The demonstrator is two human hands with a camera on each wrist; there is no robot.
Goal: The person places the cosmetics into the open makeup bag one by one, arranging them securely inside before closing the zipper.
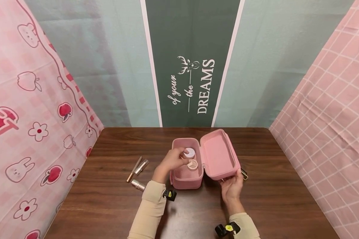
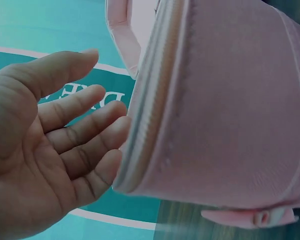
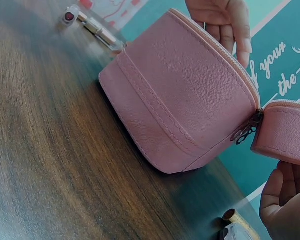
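A pink case (image 1: 186, 185) stood near the center of my head-camera feed on a dark wood-grain table (image 1: 101, 209), its lid (image 1: 218, 156) swung out to the right. The left hand (image 1: 173, 160) reached over the case's left rim, fingers loosely extended; the left-wrist view showed me nothing in its grasp. Its fingertips hung by a white-topped round container (image 1: 190, 152) and a round piece with a Y-shaped divide (image 1: 192, 165), both inside the case; whether they touched either, I could not tell. The right hand (image 1: 232, 187), lower right of center, held the lid's near corner, thumb at the edge and fingers beneath. Left of the case, I saw a slim stick (image 1: 134, 170) beside a silver tube (image 1: 142, 166), with a second silver tube (image 1: 137, 185) just beside the left sleeve (image 1: 148, 210). A gold-toned item (image 1: 244, 174) showed partly behind the lid. A green panel (image 1: 194, 30) lettered "DREAMS" filled upper center.
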